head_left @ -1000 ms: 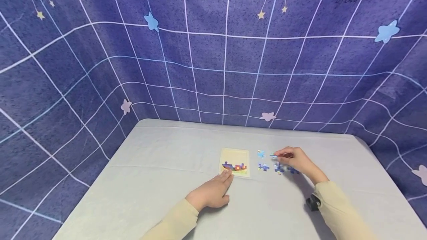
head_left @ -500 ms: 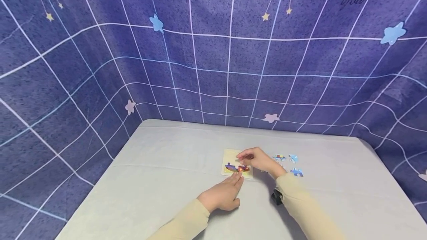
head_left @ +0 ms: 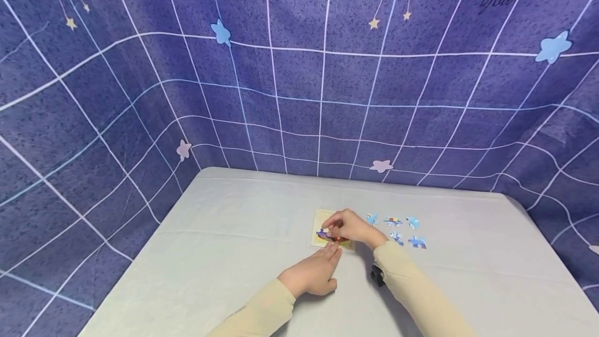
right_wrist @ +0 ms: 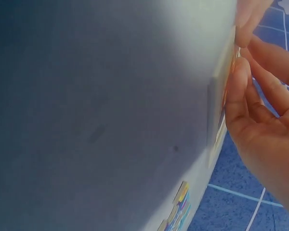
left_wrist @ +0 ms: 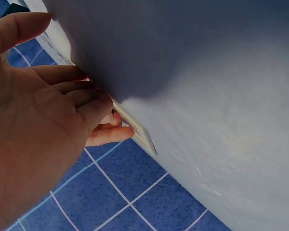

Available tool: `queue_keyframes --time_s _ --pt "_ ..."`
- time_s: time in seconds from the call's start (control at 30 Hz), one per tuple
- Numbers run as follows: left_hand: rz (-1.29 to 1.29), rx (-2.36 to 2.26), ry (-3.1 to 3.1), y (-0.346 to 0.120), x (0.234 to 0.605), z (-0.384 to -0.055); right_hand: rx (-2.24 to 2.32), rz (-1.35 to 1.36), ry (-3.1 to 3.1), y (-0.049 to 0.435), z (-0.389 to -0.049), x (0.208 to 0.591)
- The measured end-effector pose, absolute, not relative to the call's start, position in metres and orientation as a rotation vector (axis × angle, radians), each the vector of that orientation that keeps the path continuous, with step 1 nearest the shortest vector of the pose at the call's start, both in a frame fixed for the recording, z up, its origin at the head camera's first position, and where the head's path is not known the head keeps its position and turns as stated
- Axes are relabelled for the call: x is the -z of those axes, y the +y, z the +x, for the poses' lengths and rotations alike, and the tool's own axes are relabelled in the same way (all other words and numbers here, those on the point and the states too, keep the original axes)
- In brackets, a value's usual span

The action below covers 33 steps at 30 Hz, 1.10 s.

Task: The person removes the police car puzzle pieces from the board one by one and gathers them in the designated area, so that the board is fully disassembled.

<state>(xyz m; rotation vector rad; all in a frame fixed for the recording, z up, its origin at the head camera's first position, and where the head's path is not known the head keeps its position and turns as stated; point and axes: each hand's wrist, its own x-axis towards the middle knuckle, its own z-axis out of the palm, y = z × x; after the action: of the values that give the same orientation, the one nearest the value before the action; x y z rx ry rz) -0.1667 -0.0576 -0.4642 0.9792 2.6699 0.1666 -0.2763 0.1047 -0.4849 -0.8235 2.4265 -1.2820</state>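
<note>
A small pale puzzle board (head_left: 322, 217) lies on the table with purple and red pieces (head_left: 323, 234) set along its near side. My right hand (head_left: 348, 227) is over the board, thumb and fingertips pinched together at a puzzle piece that they mostly hide. In the right wrist view the thumb (right_wrist: 238, 79) and fingers meet right at the board's face, with a thin pale edge between them. My left hand (head_left: 311, 272) lies with its fingers straight, the tips resting on the board's near edge. In the left wrist view the board's rim (left_wrist: 147, 142) shows beyond those fingers.
Several loose blue puzzle pieces (head_left: 413, 223) lie to the right of the board, some partly behind the right wrist. A pale cloth covers the table (head_left: 224, 254). A purple gridded curtain (head_left: 295, 82) hangs behind and at the sides.
My right hand has moved left from the loose pieces to the board, then lowered onto its purple and red pieces. The left hand has stayed at the near edge. The view has shifted slightly.
</note>
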Motion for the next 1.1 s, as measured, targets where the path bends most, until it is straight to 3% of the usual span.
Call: queue_keyframes --time_s 0.83,1.1 --pt "0.992 -0.153 2.672 -0.057 0.465 -0.167 1.474 -0.775 2.355 0.096 -0.273 0.485" --pt "0.977 -0.179 2.674 -0.057 0.465 -0.167 1.576 -0.730 2.357 0.115 -0.266 0.461"
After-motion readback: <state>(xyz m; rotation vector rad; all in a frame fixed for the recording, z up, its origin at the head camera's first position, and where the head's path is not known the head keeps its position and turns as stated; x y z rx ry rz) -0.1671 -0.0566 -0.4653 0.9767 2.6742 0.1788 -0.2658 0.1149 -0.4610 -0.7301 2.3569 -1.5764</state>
